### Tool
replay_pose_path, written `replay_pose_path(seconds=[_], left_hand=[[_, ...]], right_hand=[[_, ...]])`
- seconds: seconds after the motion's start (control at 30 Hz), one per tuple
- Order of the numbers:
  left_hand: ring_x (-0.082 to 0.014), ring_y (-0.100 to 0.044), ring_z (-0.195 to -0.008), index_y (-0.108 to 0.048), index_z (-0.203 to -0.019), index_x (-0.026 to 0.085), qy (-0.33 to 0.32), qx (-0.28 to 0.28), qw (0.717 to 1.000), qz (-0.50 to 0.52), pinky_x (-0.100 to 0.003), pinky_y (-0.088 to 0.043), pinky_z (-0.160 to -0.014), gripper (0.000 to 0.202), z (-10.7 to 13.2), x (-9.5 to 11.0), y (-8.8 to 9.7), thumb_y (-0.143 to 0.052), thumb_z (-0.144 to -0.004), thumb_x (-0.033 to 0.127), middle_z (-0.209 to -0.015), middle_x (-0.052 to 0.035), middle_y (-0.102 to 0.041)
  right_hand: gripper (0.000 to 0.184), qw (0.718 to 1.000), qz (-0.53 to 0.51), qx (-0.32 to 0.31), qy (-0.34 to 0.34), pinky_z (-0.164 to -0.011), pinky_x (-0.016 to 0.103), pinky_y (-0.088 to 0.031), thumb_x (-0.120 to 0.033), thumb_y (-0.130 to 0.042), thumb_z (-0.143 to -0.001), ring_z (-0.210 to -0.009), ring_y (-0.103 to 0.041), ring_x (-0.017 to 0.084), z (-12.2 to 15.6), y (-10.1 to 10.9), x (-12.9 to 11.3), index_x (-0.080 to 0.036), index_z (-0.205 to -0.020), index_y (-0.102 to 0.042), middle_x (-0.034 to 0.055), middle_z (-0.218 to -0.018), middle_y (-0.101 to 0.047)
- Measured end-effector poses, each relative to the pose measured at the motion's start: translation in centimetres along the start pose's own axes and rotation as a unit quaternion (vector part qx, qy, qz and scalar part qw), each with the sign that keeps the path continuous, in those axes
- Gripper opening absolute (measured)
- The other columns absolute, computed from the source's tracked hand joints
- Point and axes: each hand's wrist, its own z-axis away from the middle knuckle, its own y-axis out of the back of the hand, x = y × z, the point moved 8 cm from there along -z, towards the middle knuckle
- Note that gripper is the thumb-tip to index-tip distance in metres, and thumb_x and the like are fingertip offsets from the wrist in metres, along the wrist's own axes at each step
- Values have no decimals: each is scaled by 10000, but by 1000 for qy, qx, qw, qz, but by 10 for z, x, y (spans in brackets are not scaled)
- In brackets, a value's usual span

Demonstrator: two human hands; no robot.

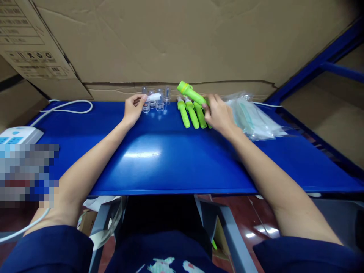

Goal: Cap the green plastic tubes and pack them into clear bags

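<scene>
My left hand [134, 109] pinches a small white cylinder [154, 97] between thumb and fingertips, in front of a group of clear plastic caps [159, 104] standing on the blue table. My right hand [218, 113] grips the lower end of a lime-green, flashlight-shaped tube [191, 93], tilted with its wider end up and to the left. Below it several similar green tubes [192, 113] lie side by side, with clear tips at their far ends. Part of that row is hidden behind my right hand.
A clear plastic bag with pale contents [253, 117] lies right of my right hand. A white power strip [21, 135] and its cable sit at the left. Cardboard [170, 41] walls the back of the blue table [176, 163]; a blue metal frame [318, 68] stands right.
</scene>
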Motion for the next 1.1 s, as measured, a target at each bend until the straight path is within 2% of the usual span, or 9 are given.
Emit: replay_pose_path(seconds=[0.1,0.23,0.33,0.53,0.77,1.1], left_hand=[[-170,-730,-830,-749,-981,206,-9,9,1000,17,-308,-611,-820,447,3,-4,3,-751,-976,653,-934,-78,-790],[-169,-720,-778,-750,-960,216,-53,8,998,37,-294,-608,-746,587,5,-3,0,-712,-936,802,-847,-63,-758],[-174,-727,-770,-755,-970,219,-87,-2,995,50,-295,-609,-721,661,7,3,-5,-675,-911,872,-830,-66,-748],[-169,-744,-771,-766,-963,201,-117,-34,990,68,-297,-614,-736,728,12,16,-12,-686,-859,917,-894,-82,-792],[-168,-742,-786,-784,-1027,187,-131,-54,989,42,-308,-617,-760,755,12,14,-12,-663,-875,917,-963,-92,-810],[-161,-687,-758,-821,-1022,181,-143,-71,987,28,-287,-534,-700,767,15,21,-12,-669,-872,918,-910,-86,-809]], right_hand=[[538,999,7,-7,50,-1025,508,-565,-303,-374,-1085,-1321,-648,407,4,-6,-13,-197,-1576,-566,197,-1544,-610],[522,993,12,29,116,-948,525,-581,-257,-406,-1070,-1236,-674,401,7,-13,-22,-181,-1547,-603,204,-1419,-671],[514,989,21,46,139,-886,512,-585,-250,-433,-1071,-1163,-696,389,9,-17,-25,-191,-1550,-608,200,-1382,-683],[519,989,23,53,138,-881,512,-590,-237,-422,-1077,-1187,-695,396,10,-16,-27,-188,-1561,-603,207,-1396,-683],[489,987,33,62,146,-890,478,-592,-241,-414,-1097,-1184,-703,364,8,-14,-26,-204,-1540,-617,190,-1348,-697],[518,984,58,62,154,-850,476,-577,-250,-436,-1092,-1080,-716,353,7,-15,-18,-230,-1582,-602,187,-1324,-692]])
